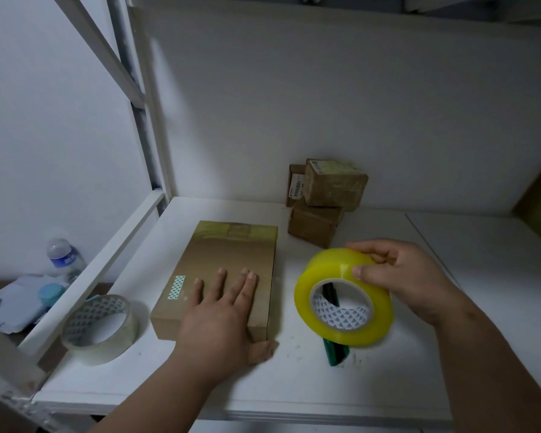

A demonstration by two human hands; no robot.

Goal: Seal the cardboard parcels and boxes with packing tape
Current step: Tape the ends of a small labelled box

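Head camera: a clear tape roll (100,329) lies near the tabletop's (294,385) left edge; the left hand (219,317) presses flat, fingers straight, on a cardboard parcel (231,260) mid-table; the right hand (403,276) grasps a yellow tape roll (344,296); small boxes (325,198) sit stacked at the back edge.

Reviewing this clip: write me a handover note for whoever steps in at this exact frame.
Left hand: flat, pressing the flat parcel on the white table.
Right hand: grips the yellow tape roll, held above a green cutter.
Clear tape roll lies left of the parcel.
Done: parcel's far end looks taped; small boxes stacked at the back, top one taped.
Left: near end seems untaped.
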